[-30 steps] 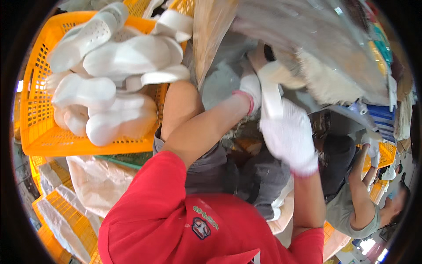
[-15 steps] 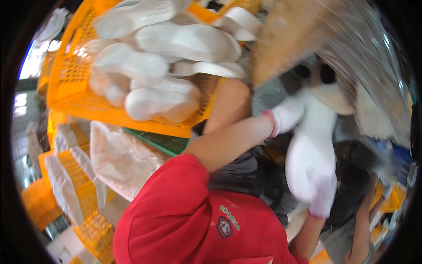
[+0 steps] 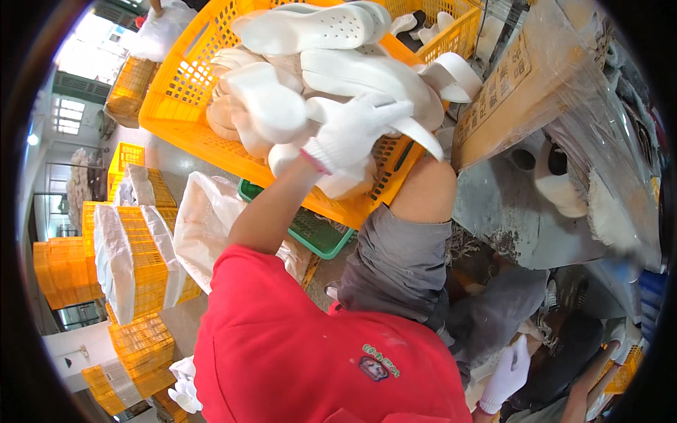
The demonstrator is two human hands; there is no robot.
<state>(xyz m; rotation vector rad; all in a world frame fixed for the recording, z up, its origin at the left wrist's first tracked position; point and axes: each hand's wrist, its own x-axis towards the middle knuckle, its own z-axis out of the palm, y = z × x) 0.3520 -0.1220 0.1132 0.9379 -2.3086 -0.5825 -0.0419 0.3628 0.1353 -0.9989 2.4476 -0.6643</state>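
Observation:
My left hand [image 3: 356, 134], in a white knitted glove, reaches over the orange crate [image 3: 264, 190] of white shoe soles. Its fingers close on a curved white shoe sole [image 3: 421, 137] at the crate's near right edge. Around it lie stacked soles, among them a perforated one [image 3: 310, 29] on top and a smooth rounded one [image 3: 271, 106] to the left. My right hand [image 3: 509, 374], also gloved, is low at the right beside my leg. Its fingers stretch out, with no held thing visible. A pale piece [image 3: 483, 370] lies beside it, partly hidden.
A cardboard sheet [image 3: 497, 88] and clear plastic [image 3: 599, 92] stand right of the crate, above a grey metal surface [image 3: 501, 211]. A green crate [image 3: 321, 240] sits below. Stacked orange crates [image 3: 141, 345] line the left. Another person's hand [image 3: 620, 345] shows at far right.
Both hands were on a white shoe-shaped piece at the right. My left hand has moved left to the crate, my right hand has lowered, and that piece is out of sight.

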